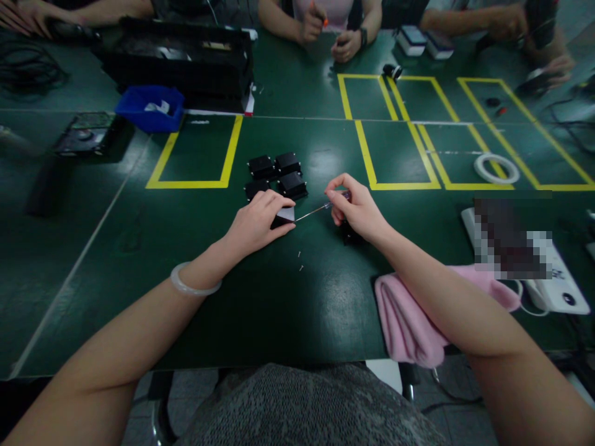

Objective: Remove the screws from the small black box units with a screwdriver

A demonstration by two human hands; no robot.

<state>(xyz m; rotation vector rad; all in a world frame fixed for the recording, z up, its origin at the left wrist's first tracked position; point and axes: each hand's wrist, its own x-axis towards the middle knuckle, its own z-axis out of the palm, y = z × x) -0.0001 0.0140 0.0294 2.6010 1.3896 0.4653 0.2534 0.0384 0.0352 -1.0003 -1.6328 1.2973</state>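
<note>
My left hand (pixel 258 224) is closed around a small black box with a pale face (pixel 285 214), holding it against the green table. In my right hand (pixel 356 207) is a screwdriver (pixel 320 210), its shaft slanting left so that the tip meets the edge of that box. Several similar black boxes (pixel 292 183) sit just beyond my left hand. Another dark part (pixel 349 234) lies partly hidden under my right hand. Two tiny screws (pixel 300 267) rest on the table nearer to me.
A blue bin (pixel 151 108) and a long black case (pixel 181 62) stand at the back left. Yellow tape (pixel 186 184) marks rectangles on the table. To the right lie a white tape roll (pixel 496 168), a pink cloth (pixel 409 319) and a white power strip (pixel 558 272). Other people's hands work across the table.
</note>
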